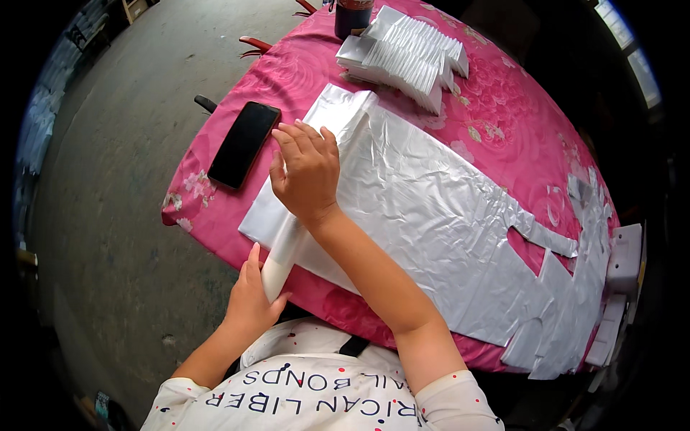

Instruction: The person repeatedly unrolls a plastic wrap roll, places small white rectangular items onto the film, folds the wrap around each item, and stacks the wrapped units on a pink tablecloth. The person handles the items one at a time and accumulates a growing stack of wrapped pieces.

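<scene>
Thin silvery-white plastic bags, with handle cut-outs at their right end, lie flat and wrinkled across the table. Near their left end, a white tube-like roll runs slantwise over the plastic. My left hand grips its near end at the table edge, fingers on one side and thumb on the other. Farther along, my right hand is over the plastic, fingers apart and slightly bent, with nothing visible in them. Whether its palm touches the plastic is hidden. A black phone lies just left of my right hand.
Folded white plastic packs are stacked in a row at the far side, beside a dark bottle. A pink flowered cloth covers the table. White plastic pieces stand by the right edge. Grey floor lies to the left.
</scene>
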`<state>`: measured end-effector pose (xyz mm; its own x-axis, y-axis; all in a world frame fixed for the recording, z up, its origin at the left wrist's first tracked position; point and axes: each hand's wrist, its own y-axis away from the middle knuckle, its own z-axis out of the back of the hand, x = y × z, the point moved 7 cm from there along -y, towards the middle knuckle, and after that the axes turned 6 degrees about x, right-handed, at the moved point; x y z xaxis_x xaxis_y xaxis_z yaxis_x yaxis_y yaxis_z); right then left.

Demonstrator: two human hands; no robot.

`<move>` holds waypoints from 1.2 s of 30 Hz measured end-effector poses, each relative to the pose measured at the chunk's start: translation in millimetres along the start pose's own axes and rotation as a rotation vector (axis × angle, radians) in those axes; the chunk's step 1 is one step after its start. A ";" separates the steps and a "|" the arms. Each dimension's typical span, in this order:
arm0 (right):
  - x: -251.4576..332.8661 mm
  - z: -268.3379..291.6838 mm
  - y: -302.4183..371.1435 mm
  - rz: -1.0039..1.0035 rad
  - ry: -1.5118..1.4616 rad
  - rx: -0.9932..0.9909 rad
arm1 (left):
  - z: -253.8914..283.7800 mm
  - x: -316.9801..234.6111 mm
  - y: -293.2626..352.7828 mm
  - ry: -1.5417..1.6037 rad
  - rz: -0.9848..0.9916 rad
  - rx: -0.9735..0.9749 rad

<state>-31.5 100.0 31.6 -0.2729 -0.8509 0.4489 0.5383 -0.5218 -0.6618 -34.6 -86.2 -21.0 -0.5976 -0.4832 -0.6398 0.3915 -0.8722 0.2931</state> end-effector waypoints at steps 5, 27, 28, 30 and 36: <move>-35.6 3.5 75.4 -0.543 -0.230 0.114 | -22.3 6.0 -0.2 0.690 -0.087 0.222; -35.8 157.3 103.4 -0.694 -1.646 0.030 | -92.9 -135.5 29.0 1.446 -0.001 1.348; -33.2 159.7 103.8 -0.676 -1.666 0.039 | -95.9 -136.8 31.3 1.493 -0.002 1.390; -36.0 164.7 107.7 -0.748 -1.571 0.036 | -102.5 -130.9 23.1 1.243 -0.067 1.241; -50.2 159.1 130.2 -0.932 -1.371 -0.031 | -95.0 -123.5 10.5 0.780 0.033 0.849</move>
<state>179.1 84.5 18.4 0.3972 0.4083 0.8219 0.5838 -0.8034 0.1169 109.8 -28.5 -6.4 0.1151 -0.5870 -0.8014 -0.3754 -0.7726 0.5120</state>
